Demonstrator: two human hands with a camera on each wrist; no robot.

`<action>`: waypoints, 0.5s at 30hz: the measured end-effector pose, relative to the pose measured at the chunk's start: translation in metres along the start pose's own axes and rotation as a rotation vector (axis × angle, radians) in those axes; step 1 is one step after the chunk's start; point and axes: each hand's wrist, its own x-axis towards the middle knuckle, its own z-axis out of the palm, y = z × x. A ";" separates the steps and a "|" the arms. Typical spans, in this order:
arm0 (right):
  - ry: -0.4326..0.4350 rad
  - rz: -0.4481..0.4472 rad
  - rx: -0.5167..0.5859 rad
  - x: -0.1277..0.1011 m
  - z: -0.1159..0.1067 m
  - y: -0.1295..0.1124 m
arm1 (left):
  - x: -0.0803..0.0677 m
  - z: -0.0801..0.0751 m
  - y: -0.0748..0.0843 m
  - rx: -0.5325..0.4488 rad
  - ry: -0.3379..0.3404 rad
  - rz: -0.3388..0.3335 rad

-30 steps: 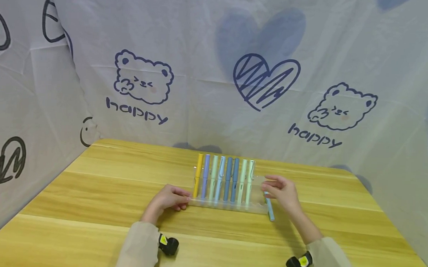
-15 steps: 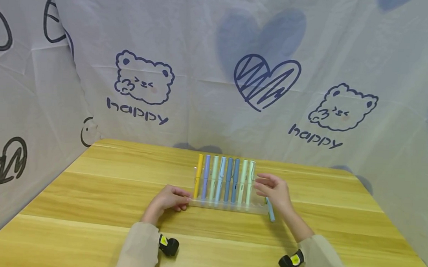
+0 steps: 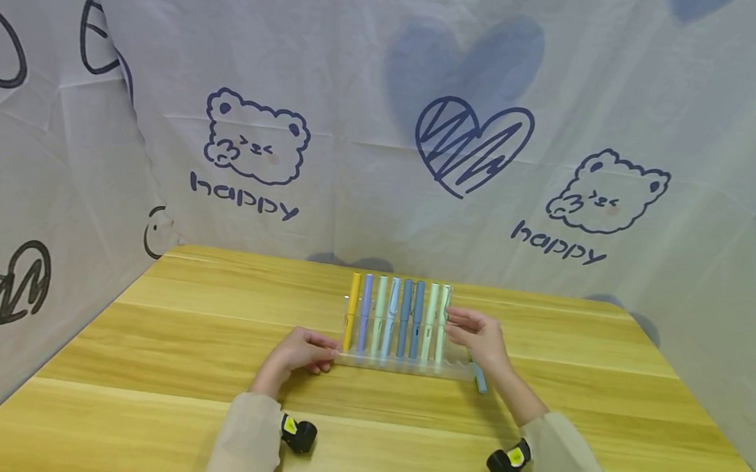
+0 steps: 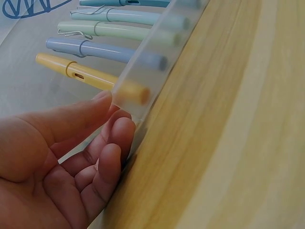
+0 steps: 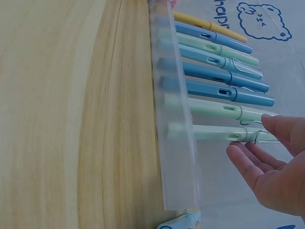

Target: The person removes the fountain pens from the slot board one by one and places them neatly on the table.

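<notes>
A frosted clear pen stand holds several pens leaning side by side, from a yellow pen at the left end to a light green pen at the right. My left hand pinches the stand's front left corner, thumb against the edge beside the yellow pen and fingers curled. At the other end, my right hand is at the cap of the last light green pen. Its thumb and fingertips stand apart to either side of that cap, the fingertips right at the pen's edge in the right wrist view.
A light blue pen lies on the wooden table just off the stand's right end, partly hidden by the right hand. Behind the table hangs a pale cloth printed with bears and hearts.
My right hand has moved left from the stand's right end to the last light green pen. The left hand stays at its corner, and the pens have not moved.
</notes>
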 end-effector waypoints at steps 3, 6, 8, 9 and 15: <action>-0.011 0.012 0.000 0.000 0.001 0.000 | -0.001 0.000 0.001 0.001 -0.003 0.003; -0.022 0.025 0.006 0.000 0.002 0.000 | -0.002 -0.001 0.001 0.000 -0.008 0.006; -0.029 0.032 0.010 0.000 0.003 0.001 | -0.002 -0.001 0.002 -0.003 -0.009 0.004; -0.034 0.035 0.013 0.000 0.003 0.001 | -0.002 -0.001 0.002 -0.002 -0.010 0.006; -0.046 0.037 0.026 0.001 0.005 0.004 | -0.002 -0.001 0.002 -0.002 -0.010 0.008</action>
